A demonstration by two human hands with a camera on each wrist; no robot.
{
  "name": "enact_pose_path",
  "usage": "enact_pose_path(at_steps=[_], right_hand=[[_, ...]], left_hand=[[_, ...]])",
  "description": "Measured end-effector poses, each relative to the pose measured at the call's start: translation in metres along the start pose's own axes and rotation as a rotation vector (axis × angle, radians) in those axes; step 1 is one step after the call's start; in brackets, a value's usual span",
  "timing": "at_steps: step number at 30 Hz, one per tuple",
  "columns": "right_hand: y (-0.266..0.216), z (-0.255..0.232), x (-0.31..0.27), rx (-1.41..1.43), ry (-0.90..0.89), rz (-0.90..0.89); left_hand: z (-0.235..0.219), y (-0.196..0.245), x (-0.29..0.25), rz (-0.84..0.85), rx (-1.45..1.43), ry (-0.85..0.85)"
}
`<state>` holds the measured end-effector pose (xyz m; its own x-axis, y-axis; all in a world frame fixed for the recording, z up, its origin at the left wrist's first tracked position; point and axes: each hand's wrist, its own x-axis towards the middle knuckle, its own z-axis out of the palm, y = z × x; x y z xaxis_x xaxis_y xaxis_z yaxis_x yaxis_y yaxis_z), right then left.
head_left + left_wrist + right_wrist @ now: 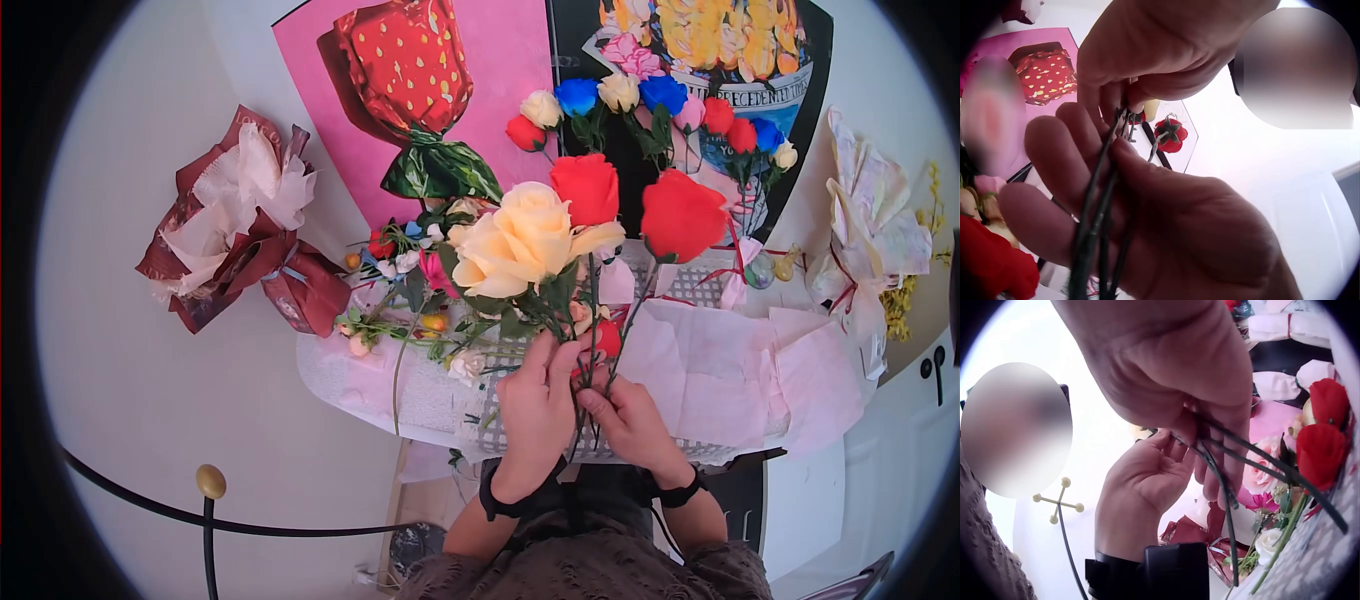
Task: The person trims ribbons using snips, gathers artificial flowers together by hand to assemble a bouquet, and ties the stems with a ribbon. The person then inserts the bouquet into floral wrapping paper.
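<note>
Holding up a cream rose (520, 240) and two red roses (685, 215) over the middle of the table (345, 385), blooms high and dark stems (1094, 215) running down between both hands. Tilting one red rose out to the right, apart from the other two blooms. Pinching the stems between thumb and fingers of the left hand (538, 405), just below the leaves. Steadying the stems lower down with the right hand (635, 425), pressing the thumb on them and laying them across the palm and curved fingers. Wearing a dark band (680, 492) at each wrist.

Lying just left of the held roses: a pile of small flowers (405, 262), pink, white, red and blue. Spreading to the right of the hands: pink paper (700, 370), partly over a checked mat (490, 435). Standing farther back: a row of small roses (665, 93), red, blue, white and pink, before a dark picture (585, 105), beside a pink picture (310, 85). Sitting at the far left: a dark red wrap (305, 290); at the far right, a pale wrap (870, 235).
</note>
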<state>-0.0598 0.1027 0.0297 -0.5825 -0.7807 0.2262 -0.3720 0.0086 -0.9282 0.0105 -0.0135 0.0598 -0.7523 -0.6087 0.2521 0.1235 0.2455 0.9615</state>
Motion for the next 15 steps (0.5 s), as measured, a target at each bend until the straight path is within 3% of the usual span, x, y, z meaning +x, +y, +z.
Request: enact_pose_path(at_steps=[5, 7, 10, 12, 15], right_hand=[[0.001, 0.014, -0.003, 0.181, 0.108, -0.06], [-0.007, 0.018, -0.004, 0.17, 0.14, -0.071], [-0.021, 0.021, -0.004, -0.084, 0.249, -0.002], [-0.019, 0.022, -0.001, -0.153, 0.325, 0.074], [-0.015, 0.018, 0.0, -0.076, 0.3, 0.047]], left_hand=[[0.001, 0.001, -0.002, 0.031, -0.123, 0.034], [0.009, 0.004, -0.009, 0.076, 0.234, 0.239], [0.013, 0.013, -0.015, 0.123, 0.452, 0.18], [0.015, 0.001, -0.019, 0.143, 0.356, 0.182], [0.011, -0.001, -0.018, 0.232, 0.17, 0.214]])
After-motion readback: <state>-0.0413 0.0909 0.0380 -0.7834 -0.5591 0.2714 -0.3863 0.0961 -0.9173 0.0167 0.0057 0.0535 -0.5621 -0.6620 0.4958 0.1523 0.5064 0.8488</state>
